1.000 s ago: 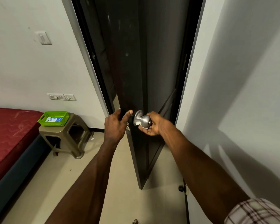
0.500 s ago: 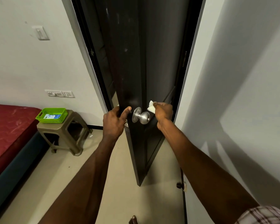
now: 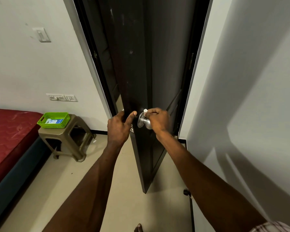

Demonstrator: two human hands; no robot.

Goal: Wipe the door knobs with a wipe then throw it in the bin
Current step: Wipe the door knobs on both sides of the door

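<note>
A dark door [image 3: 139,72] stands ajar at the centre of the frame, seen edge-on. The left hand [image 3: 119,127] grips that edge just left of centre, thumb pressed on the near face and fingers wrapped round out of sight. The right hand [image 3: 157,121] is closed over the metal knob [image 3: 143,122] on the door's right face, fingers curled on top of it. A scrap of white wipe [image 3: 145,110] pokes out above the knuckles, pinched between the fingers and the knob; most of it is hidden under the hand. The knob's round plate and neck show to the left of the hand.

At lower left of the frame a green basket [image 3: 54,120] with a blue-and-white packet inside sits on a brown stool [image 3: 69,139], just beside a red mattress [image 3: 8,131]. A light switch [image 3: 42,35] is at upper left on the wall, and a socket plate [image 3: 62,97] is lower down. A toe [image 3: 138,227] shows at the bottom edge.
</note>
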